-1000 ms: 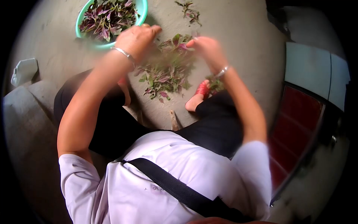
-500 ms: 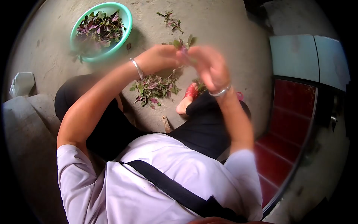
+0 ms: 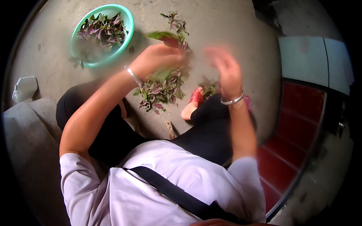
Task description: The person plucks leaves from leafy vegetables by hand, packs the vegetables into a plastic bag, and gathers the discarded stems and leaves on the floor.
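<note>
My left hand (image 3: 160,58) is closed on some purple-and-green leafy greens (image 3: 164,36), whose leaves stick out above and below the fingers. To its right, my right hand (image 3: 228,71) is apart from it, fingers stretched out and smeared by motion, with nothing visible in them. Below the left hand lies a pile of loose leaves (image 3: 160,92) on the floor. A turquoise basin (image 3: 131,28) at the upper left holds more purple-green leaves (image 3: 100,32). Farther out, a small strip of sprigs (image 3: 175,22) lies on the floor.
Another bunch of greens (image 3: 209,86) lies by my foot in a red sandal (image 3: 196,97). A piece of wood (image 3: 171,130) rests between my legs. On the right stand a pale tiled block (image 3: 301,60) and red tiles (image 3: 301,103). A whitish container (image 3: 25,89) sits at far left.
My hands were together at the greens and are now apart. The right hand has moved right and slightly down; the left keeps the greens, a larger leaf now showing.
</note>
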The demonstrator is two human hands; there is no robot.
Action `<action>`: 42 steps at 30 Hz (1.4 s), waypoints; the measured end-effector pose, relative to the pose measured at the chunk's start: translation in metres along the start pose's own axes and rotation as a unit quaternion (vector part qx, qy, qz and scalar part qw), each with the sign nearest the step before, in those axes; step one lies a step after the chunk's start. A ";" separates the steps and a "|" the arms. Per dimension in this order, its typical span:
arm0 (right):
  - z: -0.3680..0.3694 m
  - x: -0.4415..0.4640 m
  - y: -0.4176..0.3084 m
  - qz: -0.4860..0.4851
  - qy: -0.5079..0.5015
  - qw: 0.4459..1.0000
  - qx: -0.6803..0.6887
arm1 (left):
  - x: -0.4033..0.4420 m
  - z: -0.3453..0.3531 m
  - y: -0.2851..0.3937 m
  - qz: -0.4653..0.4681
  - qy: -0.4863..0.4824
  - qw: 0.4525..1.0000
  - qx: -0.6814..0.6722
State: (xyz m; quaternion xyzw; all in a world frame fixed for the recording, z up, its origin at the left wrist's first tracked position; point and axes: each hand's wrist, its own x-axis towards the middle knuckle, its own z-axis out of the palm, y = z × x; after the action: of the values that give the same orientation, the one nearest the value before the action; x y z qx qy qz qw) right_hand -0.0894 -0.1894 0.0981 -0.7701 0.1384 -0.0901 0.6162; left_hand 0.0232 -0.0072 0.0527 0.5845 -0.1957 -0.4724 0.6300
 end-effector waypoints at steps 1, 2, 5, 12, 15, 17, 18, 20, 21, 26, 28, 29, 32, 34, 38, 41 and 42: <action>0.001 -0.002 0.001 0.025 -0.032 0.999 -0.020 | 0.000 -0.002 0.002 0.009 -0.009 1.000 0.005; 0.003 -0.005 0.003 0.051 -0.063 0.996 -0.041 | 0.000 -0.002 -0.001 0.021 -0.019 0.998 -0.058; 0.012 -0.008 0.016 -0.008 -0.102 0.992 -0.073 | 0.000 -0.007 -0.004 0.038 -0.066 0.988 -0.137; 0.010 -0.011 0.009 -0.039 -0.098 0.976 -0.190 | -0.005 -0.004 -0.001 0.041 0.006 0.979 -0.202; 0.013 -0.013 0.010 -0.034 -0.054 0.983 -0.173 | -0.009 -0.018 0.000 0.088 0.064 0.977 -0.185; 0.012 -0.014 0.018 -0.010 -0.030 0.993 -0.112 | -0.009 -0.019 0.002 0.134 0.226 0.953 -0.149; 0.011 -0.014 0.017 0.023 -0.038 0.994 -0.098 | -0.007 -0.022 0.002 0.184 0.249 0.944 -0.113; 0.007 -0.012 0.012 0.089 -0.055 0.992 -0.069 | -0.008 -0.023 0.010 0.256 0.296 0.920 -0.035; 0.007 -0.011 0.010 0.103 -0.055 0.993 -0.030 | -0.010 -0.022 0.010 0.256 0.303 0.917 -0.033; 0.006 -0.008 0.015 0.164 -0.055 0.973 0.156 | -0.012 -0.017 -0.001 0.079 0.274 0.950 -0.128; 0.008 -0.008 0.013 0.181 -0.058 0.964 0.184 | -0.014 -0.012 -0.004 -0.013 0.187 0.962 -0.201; 0.010 -0.009 0.012 0.190 -0.061 0.960 0.198 | -0.015 -0.008 -0.004 -0.009 0.150 0.969 -0.195; 0.015 -0.009 0.010 0.192 -0.076 0.962 0.181 | -0.013 0.008 -0.001 0.003 0.068 0.983 -0.169; 0.019 -0.010 0.012 0.184 -0.075 0.962 0.188 | -0.010 0.006 -0.004 0.003 0.050 0.994 -0.101; 0.021 -0.010 0.017 0.173 -0.025 0.959 0.222 | -0.012 0.015 -0.013 0.043 0.056 0.997 0.016; 0.019 -0.008 0.017 0.186 0.010 0.955 0.231 | -0.014 0.020 -0.024 0.031 0.045 0.998 0.002; 0.020 -0.008 0.015 0.184 0.001 0.956 0.229 | -0.014 0.021 -0.024 0.021 0.052 0.998 -0.022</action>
State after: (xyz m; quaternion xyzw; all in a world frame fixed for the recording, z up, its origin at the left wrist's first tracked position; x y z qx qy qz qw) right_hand -0.0927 -0.1717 0.0790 -0.5696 0.2537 -0.0055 0.7818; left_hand -0.0093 -0.0041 0.0397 0.5899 -0.1638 -0.4323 0.6620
